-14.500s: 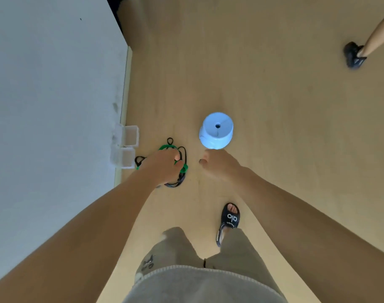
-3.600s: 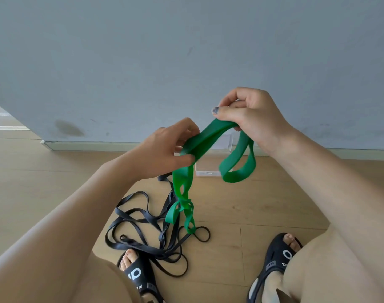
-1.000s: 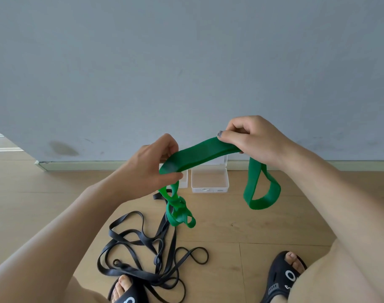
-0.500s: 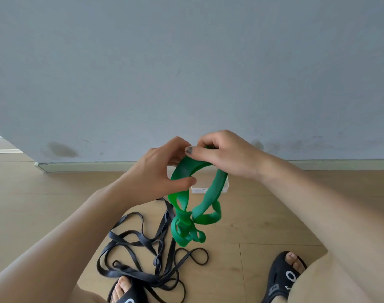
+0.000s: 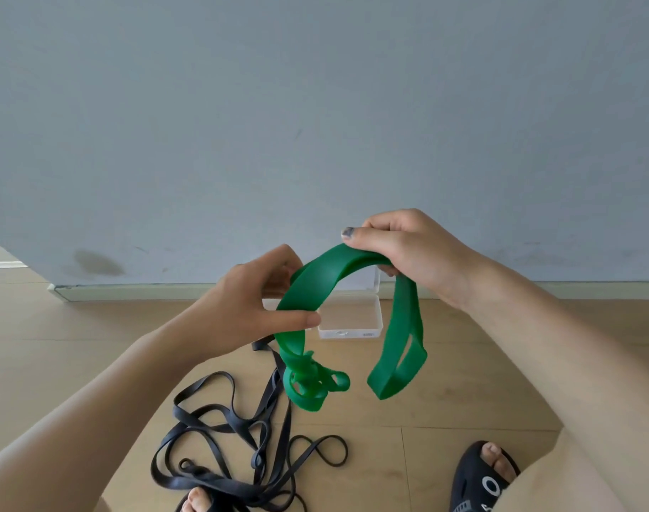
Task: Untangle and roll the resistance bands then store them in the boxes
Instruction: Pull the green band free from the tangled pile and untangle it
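We see bare arms without sleeves, dark polish on the right thumbnail (image 5: pixel 347 232), and black sandals (image 5: pixel 480 478) with white lettering, toes showing

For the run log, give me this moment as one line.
hands: left and right both gripping green band | green band: partly knotted | black bands: tangled on floor | box: open

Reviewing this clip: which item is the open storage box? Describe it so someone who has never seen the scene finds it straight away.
Start at the grey wall and drop to its pale skirting board, where it meets the wooden floor. The clear plastic box sits there on the floor, partly hidden behind the green resistance band held in both hands. It is the only rigid, see-through thing; the black bands nearby are limp loops.
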